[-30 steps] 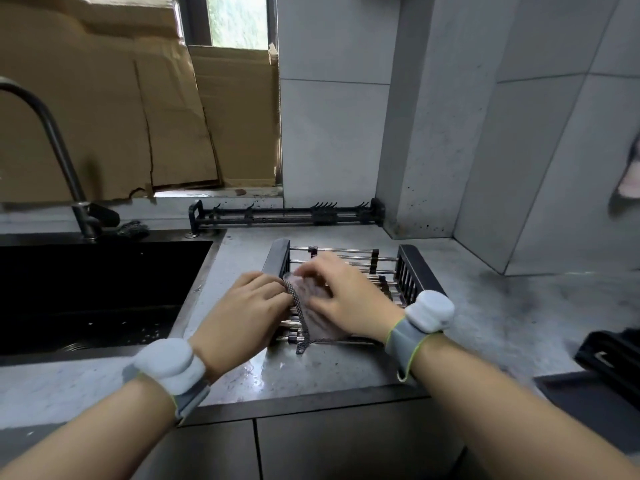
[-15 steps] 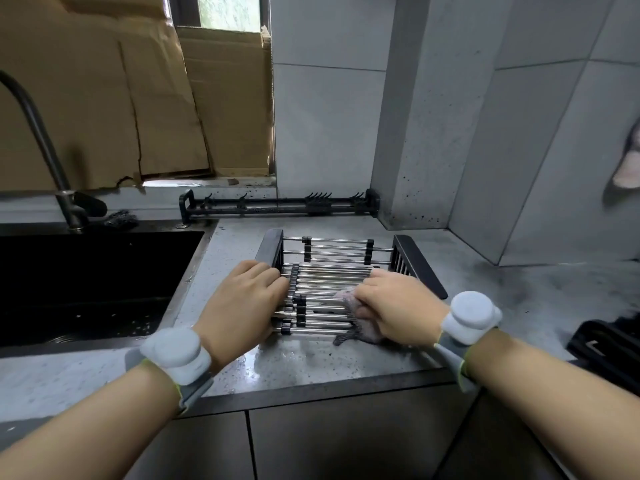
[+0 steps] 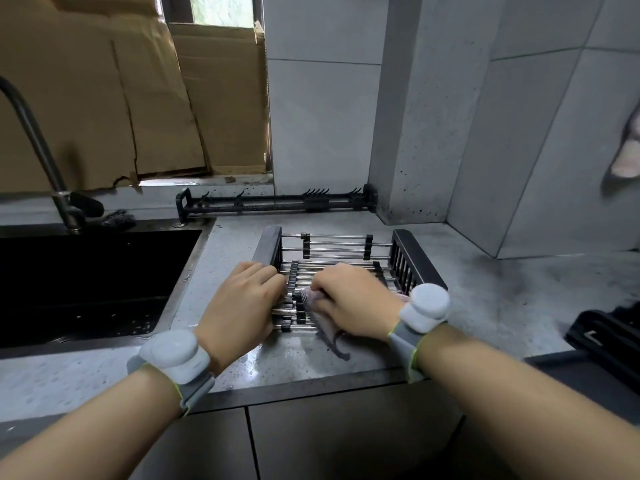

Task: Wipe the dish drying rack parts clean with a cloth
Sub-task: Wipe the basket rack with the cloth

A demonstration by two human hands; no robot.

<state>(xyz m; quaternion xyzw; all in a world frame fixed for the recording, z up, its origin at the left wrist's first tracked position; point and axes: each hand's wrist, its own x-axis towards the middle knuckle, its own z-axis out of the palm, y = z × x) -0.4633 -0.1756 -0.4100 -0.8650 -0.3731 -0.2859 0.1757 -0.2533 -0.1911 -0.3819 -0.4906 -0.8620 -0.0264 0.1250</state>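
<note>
A grey stone kitchen counter [image 3: 485, 306] fills the view from above, its surface wet and glistening near the front edge, with a deep black sink [image 3: 86, 285] set into it on the left and a curved tap [image 3: 38, 140] rising behind. Flattened cardboard [image 3: 104, 91] leans against the window at the back, and a long black rail with hooks [image 3: 277, 202] lies along the foot of the tiled wall. In the middle of the counter, just right of the sink, sits the dish drying rack [image 3: 346, 251]: thin steel rods running side to side between two black end frames. The left hand [image 3: 242, 303] rests over the rack's near left end, fingers bent down onto the rods and frame, seemingly steadying it; whether they curl round a rod cannot be told. The right hand [image 3: 349, 303] lies on the rods, fingers closed round a bunched cloth [image 3: 325, 327], whose dark tail trails onto the wet counter. Both wrists wear pale grey bands. The rack looks stiff and light, likely to skate on the wet stone, so it is best held by a solid end frame rather than the slim, slippery rods. The cloth is soft and limp, and should fold round each rod.
</note>
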